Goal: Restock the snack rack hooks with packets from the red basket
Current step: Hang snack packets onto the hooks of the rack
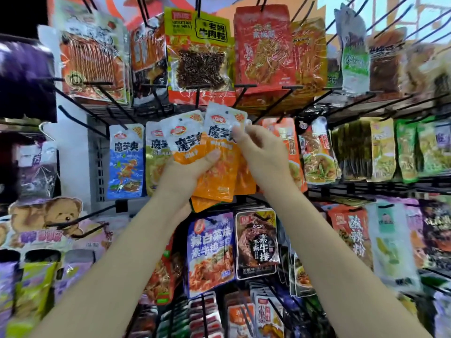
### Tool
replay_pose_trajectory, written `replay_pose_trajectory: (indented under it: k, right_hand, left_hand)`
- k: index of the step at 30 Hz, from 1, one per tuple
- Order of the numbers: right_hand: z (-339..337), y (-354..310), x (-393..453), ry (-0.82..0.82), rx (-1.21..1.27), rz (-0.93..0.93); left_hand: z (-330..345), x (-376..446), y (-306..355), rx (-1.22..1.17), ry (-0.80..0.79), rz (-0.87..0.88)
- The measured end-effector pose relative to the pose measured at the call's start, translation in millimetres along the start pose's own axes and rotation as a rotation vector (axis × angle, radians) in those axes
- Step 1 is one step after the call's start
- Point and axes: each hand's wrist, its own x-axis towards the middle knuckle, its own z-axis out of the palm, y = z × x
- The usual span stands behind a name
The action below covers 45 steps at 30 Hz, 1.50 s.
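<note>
Both bare forearms reached up from the bottom of the view toward the middle of the snack rack [341, 111]; the left hand [185, 176] gripped a fanned bunch of orange packets [217, 172], its thumb pressed across their fronts and its fingers curled behind them; the right hand [263, 152] pinched the white top corner of the foremost packet [227, 120] between thumb and fingers [238, 134], just below a bare black hook [244, 93] of the row above; the bunch was held in front of the rack's middle row, well clear of the lower rows; just left of it hung a blue packet [125, 162] of the same brand, and beside that a yellow-green one [156, 157] partly hidden by the bunch; above hung a yellow-and-red packet [200, 52] with dark strips showing through its window, and a red packet [262, 47] to its right; below the hands hung a purple packet [211, 252] and a dark packet [256, 242]; far left sat a bear-printed bag [46, 215]; green packets [410, 150] blurred at the right edge.
</note>
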Motion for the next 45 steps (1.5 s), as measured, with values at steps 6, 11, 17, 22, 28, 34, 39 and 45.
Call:
replay_pose_trajectory:
  k: [6,11,17,22,28,34,39,45]
  right_hand:
    - [-7,6,10,0.072,0.165,0.053]
    - [-17,5,14,0.022,0.155,-0.015]
    - [-13,9,26,-0.004,0.079,0.015]
    - [-15,9,27,-0.027,0.038,0.005]
    - [-15,3,28,-0.052,0.055,0.038]
    - [-22,5,28,-0.112,0.035,0.078]
    - [-22,0,24,-0.122,0.031,0.073]
    - [-20,5,29,-0.111,-0.001,0.087]
  left_hand:
    - [-4,5,3,0.067,0.024,-0.163]
    - [-14,3,12,0.11,-0.051,-0.018]
    - [-22,2,8,0.134,-0.044,0.084]
    - [-22,3,6,0.151,0.03,0.095]
    - [-23,0,8,0.117,0.085,0.076]
    - [-23,-4,9,0.117,0.057,0.077]
    - [-23,-6,10,0.128,0.036,0.08]
    - [-23,-9,11,0.145,0.034,0.073]
